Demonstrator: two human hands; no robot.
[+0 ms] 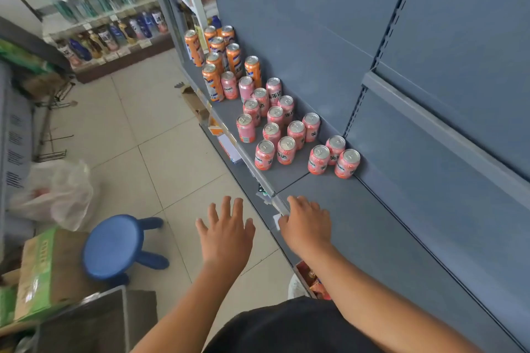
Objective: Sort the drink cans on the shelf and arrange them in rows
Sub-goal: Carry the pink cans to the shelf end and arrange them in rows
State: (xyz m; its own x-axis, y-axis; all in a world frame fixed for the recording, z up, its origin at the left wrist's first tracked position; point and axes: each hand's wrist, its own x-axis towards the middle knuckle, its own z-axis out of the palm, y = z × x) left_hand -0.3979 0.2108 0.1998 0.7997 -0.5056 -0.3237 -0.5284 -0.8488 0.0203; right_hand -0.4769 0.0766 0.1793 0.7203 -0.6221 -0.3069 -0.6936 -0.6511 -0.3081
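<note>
Left hand (226,233) hovers palm down over the tiled floor (177,157), fingers spread and straight, holding nothing. Right hand (307,226), just beside it, rests palm down on the front edge of the grey shelf (372,238), fingers loosely bent, gripping no can. Pink cans (275,123) stand upright in a loose cluster on the shelf beyond the right hand, well apart from it; taller orange cans (218,63) stand farther still. Blue stool (114,246) stands on the floor, left of the left hand.
</note>
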